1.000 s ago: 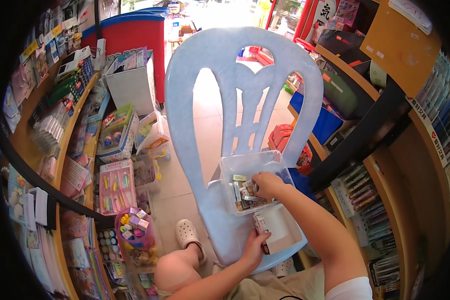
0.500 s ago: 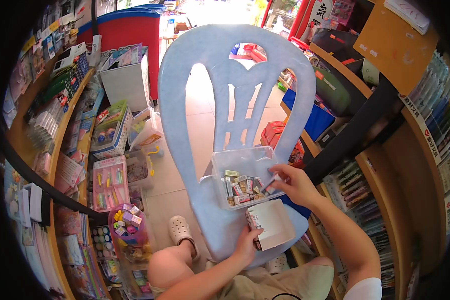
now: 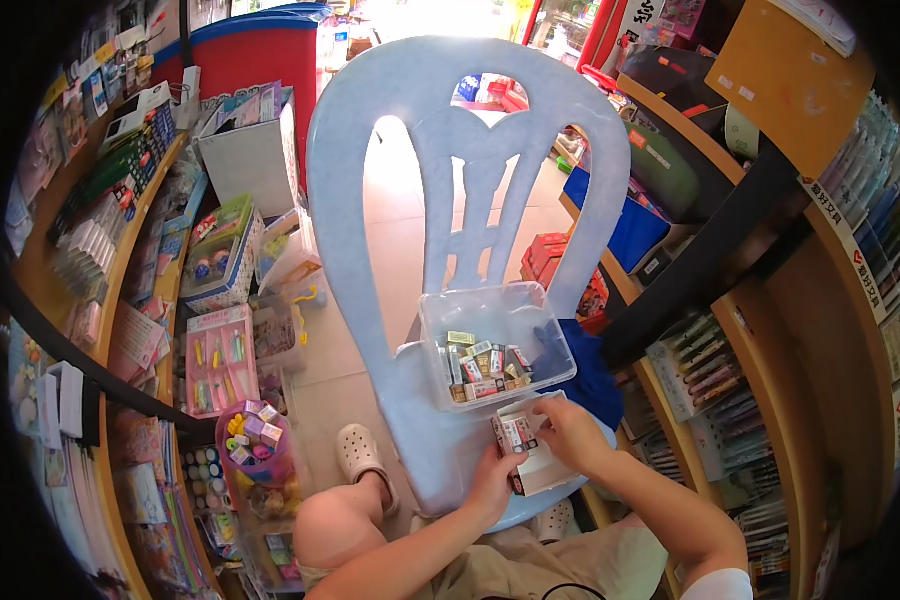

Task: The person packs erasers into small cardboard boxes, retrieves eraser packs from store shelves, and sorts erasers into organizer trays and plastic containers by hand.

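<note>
A clear plastic bin [image 3: 500,302] stands on the seat of a light blue plastic chair [image 3: 370,90], with several small boxed items [image 3: 482,364] inside. In front of it is a small open white carton [image 3: 545,472]. My left hand [image 3: 494,482] grips the carton's left side, thumb at its edge. Small boxed pieces lie in the carton's left part. My right hand [image 3: 570,432] reaches into the carton with its fingers pinched together; whatever they hold is hidden.
Curved shelves of stationery stand on the left [image 3: 120,290] and right [image 3: 770,390]. A pink tray [image 3: 220,360] and a purple basket of small items [image 3: 258,445] sit left of the chair. Dark blue cloth [image 3: 595,375] lies beside the bin.
My right hand has gone from inside the bin, past its right edge with a small item, down into the carton. My left hand still holds the carton.
</note>
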Motion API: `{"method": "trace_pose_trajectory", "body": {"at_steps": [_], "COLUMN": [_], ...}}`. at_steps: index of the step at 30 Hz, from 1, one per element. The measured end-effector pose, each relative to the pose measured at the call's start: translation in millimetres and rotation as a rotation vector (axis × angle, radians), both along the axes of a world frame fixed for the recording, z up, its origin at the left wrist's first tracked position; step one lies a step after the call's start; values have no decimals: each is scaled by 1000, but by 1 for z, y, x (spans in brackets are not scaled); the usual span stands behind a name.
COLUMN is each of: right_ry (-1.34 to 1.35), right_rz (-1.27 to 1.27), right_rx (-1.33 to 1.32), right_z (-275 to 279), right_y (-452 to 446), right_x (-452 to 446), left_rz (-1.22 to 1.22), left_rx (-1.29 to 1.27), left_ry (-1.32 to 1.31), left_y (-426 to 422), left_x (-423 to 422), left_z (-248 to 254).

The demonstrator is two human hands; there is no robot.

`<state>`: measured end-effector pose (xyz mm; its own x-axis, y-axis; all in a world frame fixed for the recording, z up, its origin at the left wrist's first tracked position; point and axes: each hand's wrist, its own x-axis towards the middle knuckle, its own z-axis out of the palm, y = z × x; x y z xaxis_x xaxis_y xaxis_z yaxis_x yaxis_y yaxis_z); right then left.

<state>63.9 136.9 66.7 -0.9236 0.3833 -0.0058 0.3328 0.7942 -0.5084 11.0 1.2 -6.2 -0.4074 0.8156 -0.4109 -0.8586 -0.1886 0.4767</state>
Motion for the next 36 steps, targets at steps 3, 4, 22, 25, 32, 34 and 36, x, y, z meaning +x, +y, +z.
{"method": "trace_pose_trajectory", "body": {"at_steps": [3,4,22,25,32,34,36], "right_ry": [-100,-138,-277,-549,-544,-416,-354], "right_rz": [27,47,130,83,69,148,198], "right_rx": [6,-3,322,326,392,492,489], "right_z": [1,1,-4,-21,-7,-10,-9], "right_y": [-9,-11,52,57,49,52,54], "right_x": [6,7,-120,-133,-128,-122,-119], "left_rz": [-31,-52,-13,-8,16,23,22], "left_rx": [-2,-1,-42,-44,-22,-18,-9], "left_ry": [2,11,-31,-27,-55,-67,-69], "left_y": [1,1,-3,-3,-1,-1,1], "left_x": [-1,-1,-1,-3,-1,-2,-2], "left_z": [-6,-8,-3,-1,-7,-1,-4]}}
